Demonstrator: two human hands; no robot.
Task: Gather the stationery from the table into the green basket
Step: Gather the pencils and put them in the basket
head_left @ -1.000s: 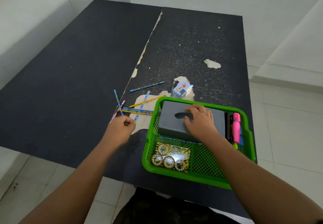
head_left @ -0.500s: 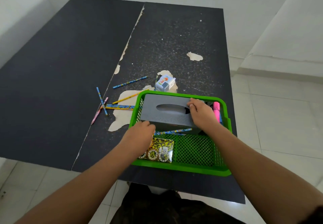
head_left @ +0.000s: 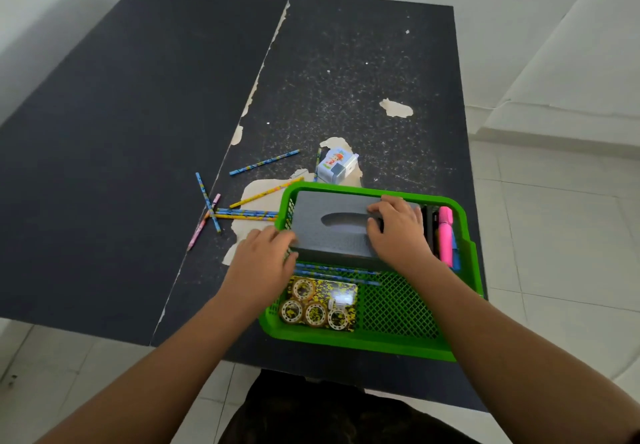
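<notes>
The green basket (head_left: 363,339) sits near the front edge of the surface (head_left: 121,166) — a hard push on the grey box (head_left: 332,236) inside could slide it off. The right hand (head_left: 398,232) holds the box top with bent fingers; the left hand (head_left: 263,260) is at its left end, too blurry to tell. Loose pencils (head_left: 247,214) lie left of the basket — the big box hogs the room inside.

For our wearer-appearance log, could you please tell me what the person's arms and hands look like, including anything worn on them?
The left forearm and right forearm are bare to the frame edge, no sleeve plainly in view. The left hand and right hand are ungloved; no rings, watch or bracelets show. Below, between the arms, dark clothing shows.
</notes>
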